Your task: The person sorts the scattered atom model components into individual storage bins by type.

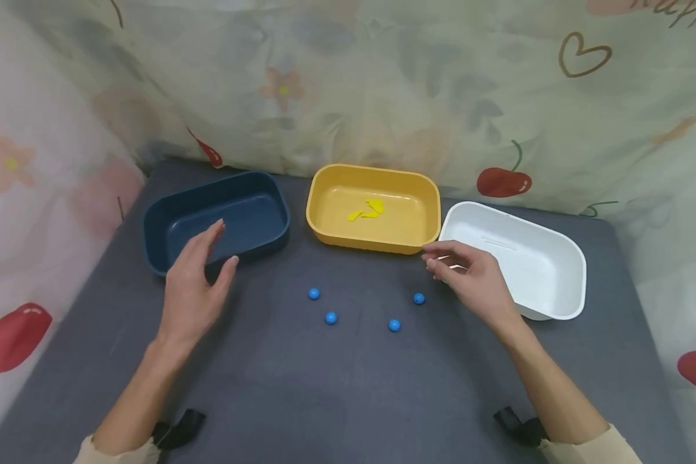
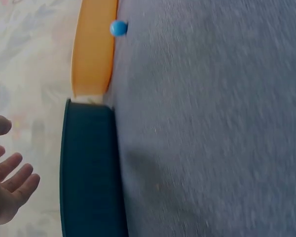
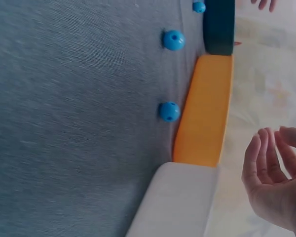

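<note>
partway along, by the look of it, with nothing in grasp

behind and at both sides, hanging printed cloth (image 1: 377, 96). in front of it, a dark grey table (image 1: 301, 393), bearing three boxes along its far side. to the left, a dark blue box (image 1: 249, 216); to the right, a white box (image 1: 542, 264), set at an angle; between those two, a yellow box (image 1: 408, 216), just beside the white one and a little apart from the dark blue one.

next in size, both hands. over the near edge of the dark blue box in the head view, the left hand (image 1: 194, 293), released, thumb and forefinger well apart, with no object showing in it. by the neighbouring corners of the yellow and white boxes, the right hand (image 1: 470, 274), loosely curved and likewise released as far as shows. cannot tell of any touch on either rim.

smaller again, a few thin yellow scraps (image 1: 376, 205), close together on the floor of the yellow box: seemingly the finished share.

smallest, four blue beads (image 1: 330, 318), loose on the table in front of the boxes, two towards the left and two towards the right. outside every box and in neither hand, so probably the share left.
</note>
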A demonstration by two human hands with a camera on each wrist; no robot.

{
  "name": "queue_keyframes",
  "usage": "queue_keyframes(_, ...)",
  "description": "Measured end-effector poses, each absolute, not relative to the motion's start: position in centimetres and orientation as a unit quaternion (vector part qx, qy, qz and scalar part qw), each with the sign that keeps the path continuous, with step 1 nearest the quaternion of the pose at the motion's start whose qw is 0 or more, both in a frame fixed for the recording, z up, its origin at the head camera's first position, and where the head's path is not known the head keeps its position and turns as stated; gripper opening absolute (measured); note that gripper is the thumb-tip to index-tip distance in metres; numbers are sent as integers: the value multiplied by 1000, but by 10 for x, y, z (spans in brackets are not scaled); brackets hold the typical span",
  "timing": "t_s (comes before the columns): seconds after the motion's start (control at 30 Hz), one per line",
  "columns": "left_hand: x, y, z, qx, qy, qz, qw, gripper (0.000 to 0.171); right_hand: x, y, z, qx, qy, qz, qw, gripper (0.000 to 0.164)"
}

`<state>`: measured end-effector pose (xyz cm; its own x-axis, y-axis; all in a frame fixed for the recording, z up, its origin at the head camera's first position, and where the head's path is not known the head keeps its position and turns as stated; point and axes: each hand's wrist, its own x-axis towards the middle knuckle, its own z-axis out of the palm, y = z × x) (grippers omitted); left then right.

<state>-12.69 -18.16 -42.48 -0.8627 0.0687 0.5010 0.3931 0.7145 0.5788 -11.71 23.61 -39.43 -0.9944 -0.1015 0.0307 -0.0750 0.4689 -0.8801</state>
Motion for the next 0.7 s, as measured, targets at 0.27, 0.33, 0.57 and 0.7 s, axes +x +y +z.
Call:
queue_keyframes(0.27,-125,-206,-428,-81,-903,-344,243,63,-100,239,-413,-55,868,-493,8,25)
queue_keyframes(0.33,-125,-212,-429,-73,-901,-346,249,62,-97,240,-418,-56,871,-487,5,26)
queue_keyframes(0.57,-129,-233,-435,-50,-896,-353,264,61,-90,240,-431,-55,875,-481,6,28)
queue_keyframes(0.7,-131,-243,-440,-30,-904,-351,243,66,-88,239,-440,-47,878,-476,15,31)
